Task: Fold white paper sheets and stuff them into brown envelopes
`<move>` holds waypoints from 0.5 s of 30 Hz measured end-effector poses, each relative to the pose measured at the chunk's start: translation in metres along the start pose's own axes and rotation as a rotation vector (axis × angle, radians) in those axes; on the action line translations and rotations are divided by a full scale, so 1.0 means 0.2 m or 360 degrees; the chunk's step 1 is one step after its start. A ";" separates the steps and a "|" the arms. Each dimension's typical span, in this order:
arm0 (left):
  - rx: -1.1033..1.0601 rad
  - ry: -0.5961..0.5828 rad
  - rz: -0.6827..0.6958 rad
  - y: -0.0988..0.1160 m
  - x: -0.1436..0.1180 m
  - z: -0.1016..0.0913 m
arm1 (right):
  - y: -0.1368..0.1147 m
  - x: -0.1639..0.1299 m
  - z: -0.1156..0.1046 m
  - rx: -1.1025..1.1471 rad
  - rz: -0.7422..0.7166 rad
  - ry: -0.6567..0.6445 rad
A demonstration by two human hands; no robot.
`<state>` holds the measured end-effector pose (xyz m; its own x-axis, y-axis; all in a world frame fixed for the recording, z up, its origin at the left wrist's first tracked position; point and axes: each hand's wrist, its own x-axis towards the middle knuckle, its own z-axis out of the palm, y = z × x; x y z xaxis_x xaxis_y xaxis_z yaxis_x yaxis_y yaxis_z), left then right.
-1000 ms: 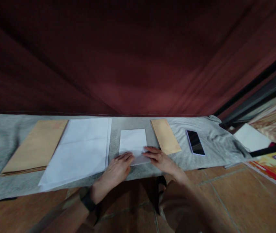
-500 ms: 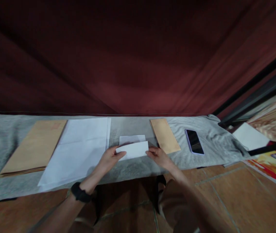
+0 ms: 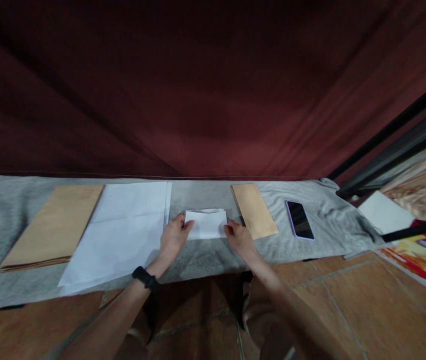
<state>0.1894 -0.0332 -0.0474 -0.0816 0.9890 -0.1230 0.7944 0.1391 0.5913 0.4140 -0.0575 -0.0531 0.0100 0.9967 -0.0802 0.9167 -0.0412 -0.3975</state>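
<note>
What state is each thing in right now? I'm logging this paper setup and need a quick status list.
Small white folded paper: folded, flat on the grey cloth, held at both ends.
Left hand: pressing the paper's left edge.
Right hand: pressing its right edge.
Large white paper sheets: unfolded, stacked flat.
Large brown envelopes: stacked flat.
Small brown envelope: lying flat.
Black smartphone: screen dark, face up.

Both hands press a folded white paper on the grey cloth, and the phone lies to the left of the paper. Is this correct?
Not quite. In the head view the phone lies right of the folded white paper, beyond the small brown envelope. Both the left hand and right hand do press the paper on the grey cloth.
</note>
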 end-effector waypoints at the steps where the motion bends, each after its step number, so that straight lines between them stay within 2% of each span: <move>1: 0.0020 0.0007 -0.0020 0.01 0.00 0.00 | -0.01 0.00 0.00 -0.0039 0.0013 0.0002; 4: 0.0070 0.0026 -0.0061 0.02 -0.01 -0.01 | -0.03 0.00 0.00 -0.0102 0.0049 -0.0003; 11: 0.0182 -0.0114 -0.0040 0.01 0.01 -0.04 | -0.04 0.02 0.00 -0.0143 0.0067 0.0005; 15: 0.0398 -0.0068 -0.0079 0.06 0.00 -0.04 | -0.06 0.03 0.00 -0.0180 0.0091 0.0014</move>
<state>0.1941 -0.0319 -0.0332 -0.1026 0.9776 -0.1838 0.9148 0.1653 0.3686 0.4037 -0.0514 -0.0487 0.0668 0.9935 -0.0917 0.9537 -0.0906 -0.2869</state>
